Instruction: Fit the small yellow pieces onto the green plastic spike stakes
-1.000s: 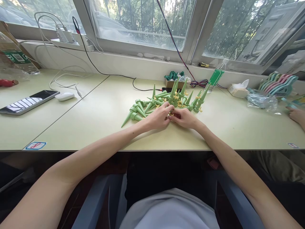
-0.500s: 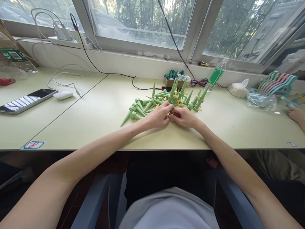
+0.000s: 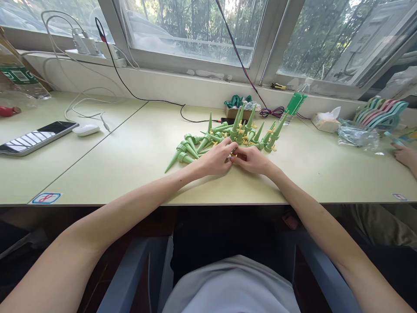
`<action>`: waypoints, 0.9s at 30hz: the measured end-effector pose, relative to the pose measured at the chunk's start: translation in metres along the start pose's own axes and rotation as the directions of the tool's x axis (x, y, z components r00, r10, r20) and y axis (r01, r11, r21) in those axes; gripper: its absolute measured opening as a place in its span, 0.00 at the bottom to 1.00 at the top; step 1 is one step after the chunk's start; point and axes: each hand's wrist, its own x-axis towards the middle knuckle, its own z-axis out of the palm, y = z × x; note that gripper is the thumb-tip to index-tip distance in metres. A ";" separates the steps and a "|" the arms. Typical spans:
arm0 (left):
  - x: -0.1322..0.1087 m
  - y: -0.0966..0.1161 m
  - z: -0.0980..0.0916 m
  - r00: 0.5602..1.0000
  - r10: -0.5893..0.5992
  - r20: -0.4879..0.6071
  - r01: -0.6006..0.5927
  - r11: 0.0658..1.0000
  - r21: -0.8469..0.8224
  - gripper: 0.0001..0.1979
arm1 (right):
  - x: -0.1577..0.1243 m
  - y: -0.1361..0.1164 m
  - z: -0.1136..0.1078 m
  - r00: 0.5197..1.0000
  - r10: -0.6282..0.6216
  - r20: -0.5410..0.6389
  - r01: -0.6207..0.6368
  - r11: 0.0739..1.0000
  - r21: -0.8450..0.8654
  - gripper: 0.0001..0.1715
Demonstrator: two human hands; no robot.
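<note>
Pale green, the table [image 3: 325, 176] lies bare on its near side, so a wrist could rest there to steady fine work. Green spikes [image 3: 235, 129] sit heaped at the middle, just beyond the hands — several standing tip-up toward the right, others on their sides at the left; best keep knuckles from knocking the standing ones. Left hand [image 3: 216, 158] and right hand [image 3: 252, 160] meet at the heap's near edge, fingers drawn narrow around one small piece [image 3: 233, 154]. I would brace it with one hand and work it with the other, straight and lightly, since something so small probably slips easily.

Part of the heap is masked by the hands; another person's hand [image 3: 405, 154] is cut off at the right edge. Fingers cover most of the piece — a yellowish bit shows, but its full shape I cannot tell.
</note>
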 end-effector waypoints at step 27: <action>0.000 0.003 -0.003 1.000 -0.008 0.004 0.008 1.000 -0.003 0.11 | 0.000 -0.001 0.000 1.000 0.007 0.006 -0.007 1.000 0.012 0.15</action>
